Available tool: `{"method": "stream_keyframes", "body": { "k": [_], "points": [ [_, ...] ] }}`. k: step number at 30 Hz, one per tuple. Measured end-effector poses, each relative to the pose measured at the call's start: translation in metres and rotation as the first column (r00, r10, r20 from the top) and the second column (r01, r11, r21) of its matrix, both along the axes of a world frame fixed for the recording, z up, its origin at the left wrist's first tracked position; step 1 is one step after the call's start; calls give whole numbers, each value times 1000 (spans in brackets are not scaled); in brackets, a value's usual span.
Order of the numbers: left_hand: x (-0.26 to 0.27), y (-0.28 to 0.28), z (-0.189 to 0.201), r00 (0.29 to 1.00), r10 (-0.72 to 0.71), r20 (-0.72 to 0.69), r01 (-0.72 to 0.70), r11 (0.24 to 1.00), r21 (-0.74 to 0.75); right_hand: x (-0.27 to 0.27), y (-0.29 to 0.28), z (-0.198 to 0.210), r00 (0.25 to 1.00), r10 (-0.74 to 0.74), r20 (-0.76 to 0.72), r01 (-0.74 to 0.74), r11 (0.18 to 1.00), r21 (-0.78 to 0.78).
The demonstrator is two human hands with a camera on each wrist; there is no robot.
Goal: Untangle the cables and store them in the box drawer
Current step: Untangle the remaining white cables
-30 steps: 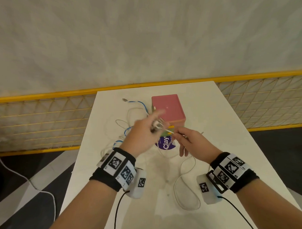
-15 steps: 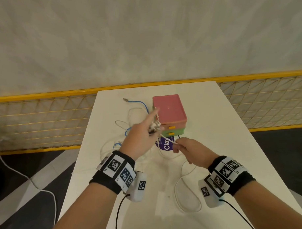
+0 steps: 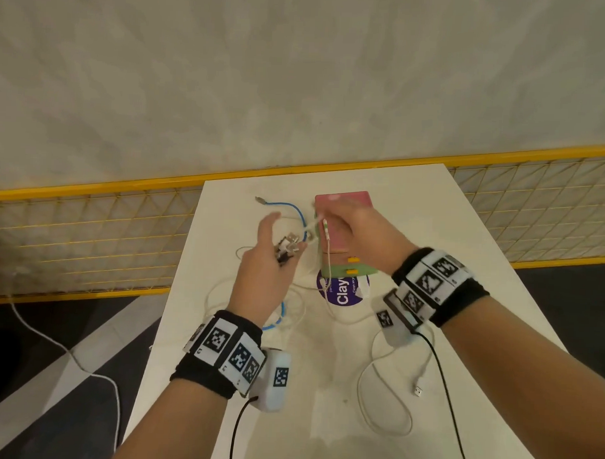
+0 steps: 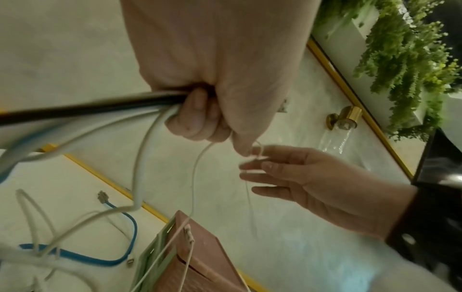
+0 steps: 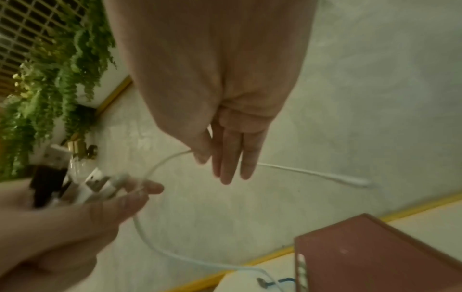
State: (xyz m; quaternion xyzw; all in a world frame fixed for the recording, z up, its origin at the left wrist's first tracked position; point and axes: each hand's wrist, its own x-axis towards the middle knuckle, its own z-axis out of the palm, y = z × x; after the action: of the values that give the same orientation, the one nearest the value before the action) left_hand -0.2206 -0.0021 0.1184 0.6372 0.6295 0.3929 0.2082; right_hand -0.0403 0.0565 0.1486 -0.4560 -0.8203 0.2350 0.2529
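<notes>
The right hand [image 3: 357,231], level with the left hand [image 3: 265,265] a moment ago, is now pinching a thin white cable [image 5: 160,166] above the box [image 3: 342,227], drawing it clear of the plug bundle [image 3: 288,247] the left hand is gripping; separation is progressing. The box drawers are appearing closed, contents not visible, and a blue cable [image 3: 288,208] is lying on the bench [image 3: 465,252].

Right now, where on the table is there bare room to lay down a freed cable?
The table is bare right of the drawer box, out to its right edge. Crowded: left of the box, around the blue cable, and the near middle, where white cable loops lie.
</notes>
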Motion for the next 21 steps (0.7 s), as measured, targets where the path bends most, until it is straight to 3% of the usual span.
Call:
{"method": "stream_keyframes", "body": {
  "k": [2, 5, 7, 9, 11, 16, 21],
  "points": [
    [-4, 3, 3, 994, 57, 90, -55, 998, -24, -13, 14, 3, 999, 25, -38, -27, 998, -51],
    [-8, 7, -2, 992, 70, 103, -68, 997, -26, -21, 22, -15, 995, -95, -22, 92, 992, -91],
    [-7, 8, -7, 993, 59, 105, -56, 998, -26, -21, 19, -40, 979, -124, 162, 145, 982, -123],
    [-5, 9, -14, 993, 48, 104, -44, 998, -41, -21, 13, -73, 909, -56, 413, 152, 968, -201],
    [-4, 9, -17, 992, 66, 103, -58, 995, -77, -22, 11, -109, 858, 18, 513, 166, 936, -310],
    [1, 7, -17, 978, 68, 198, -44, 991, -124, -26, 4, -155, 800, 100, 592, 202, 883, -423],
    [-1, 3, -19, 958, 69, 278, -29, 989, -144, -19, -14, -173, 834, -19, 551, 293, 862, -414]
  ]
}}
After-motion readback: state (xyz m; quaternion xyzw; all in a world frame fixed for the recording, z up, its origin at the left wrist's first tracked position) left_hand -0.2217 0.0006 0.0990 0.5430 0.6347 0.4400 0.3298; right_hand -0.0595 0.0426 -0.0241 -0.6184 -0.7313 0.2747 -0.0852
